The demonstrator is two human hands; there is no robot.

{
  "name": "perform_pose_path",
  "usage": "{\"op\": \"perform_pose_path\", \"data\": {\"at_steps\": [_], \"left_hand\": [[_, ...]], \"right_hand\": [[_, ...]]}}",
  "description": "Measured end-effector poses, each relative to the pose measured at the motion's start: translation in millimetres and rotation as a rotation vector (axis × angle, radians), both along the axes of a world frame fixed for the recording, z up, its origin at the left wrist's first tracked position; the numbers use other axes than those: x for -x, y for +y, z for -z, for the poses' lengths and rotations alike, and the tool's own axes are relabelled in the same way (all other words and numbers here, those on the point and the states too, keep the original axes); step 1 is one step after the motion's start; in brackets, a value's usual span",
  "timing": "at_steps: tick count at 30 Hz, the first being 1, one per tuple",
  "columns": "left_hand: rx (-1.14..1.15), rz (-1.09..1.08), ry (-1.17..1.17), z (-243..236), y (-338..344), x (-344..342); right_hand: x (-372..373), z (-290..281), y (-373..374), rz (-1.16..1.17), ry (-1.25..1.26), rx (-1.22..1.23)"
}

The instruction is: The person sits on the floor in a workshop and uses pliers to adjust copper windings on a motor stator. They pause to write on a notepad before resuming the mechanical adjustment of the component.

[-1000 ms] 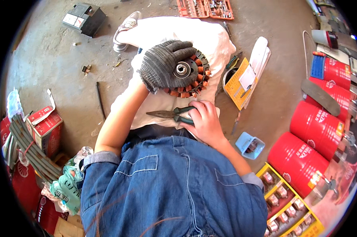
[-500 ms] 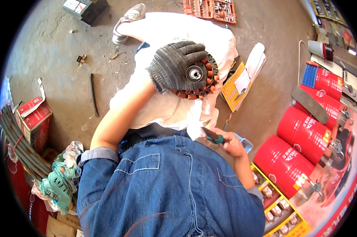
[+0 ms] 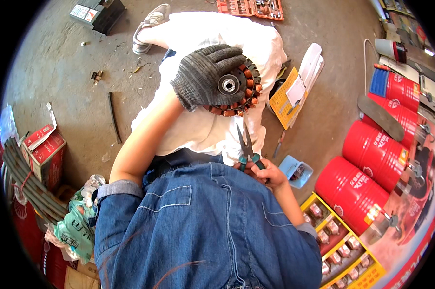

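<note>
My left hand [image 3: 201, 72], in a dark grey knitted glove, grips a round motor stator [image 3: 249, 96] with copper windings around its rim. The fingers lie over its top, and the thumb side passes around the metal hub [image 3: 228, 85] at its middle. A white cloth [image 3: 212, 139] spread over my lap lies beneath the stator. My bare right hand [image 3: 268, 173] holds a pair of needle-nose pliers [image 3: 247, 144] by the dark green handles. The plier jaws are parted and point up toward the stator, apart from it. Part of the right-hand grip is hidden.
A light-blue tub [image 3: 294, 169] stands right of my right hand, near a yellow rack [image 3: 318, 231] of small packages. Red drums [image 3: 353, 192] line the right. Clipboards [image 3: 297, 91], an orange socket case [image 3: 250, 6] and a black battery [image 3: 98, 15] lie farther off. Coiled hose [image 3: 29, 178] is left.
The pliers have swung upright with their jaws parted, and my right hand has shifted left. The gloved hand and stator sit slightly farther left and higher. The blue tub shows more fully.
</note>
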State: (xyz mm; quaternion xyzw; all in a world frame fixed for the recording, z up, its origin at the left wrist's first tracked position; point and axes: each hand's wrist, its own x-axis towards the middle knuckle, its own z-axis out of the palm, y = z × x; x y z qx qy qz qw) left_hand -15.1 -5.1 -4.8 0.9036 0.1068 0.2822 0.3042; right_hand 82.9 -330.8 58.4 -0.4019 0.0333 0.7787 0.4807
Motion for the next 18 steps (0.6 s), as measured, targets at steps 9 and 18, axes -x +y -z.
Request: {"op": "perform_pose_path", "data": {"at_steps": [9, 18], "left_hand": [[-0.024, -0.001, 0.008, -2, 1, 2], [-0.027, -0.011, 0.023, -7, 0, 0]], "right_hand": [[-5, 41, -10, -0.002, 0.060, -0.032], [-11, 51, 6, -0.043, 0.215, -0.083]]}}
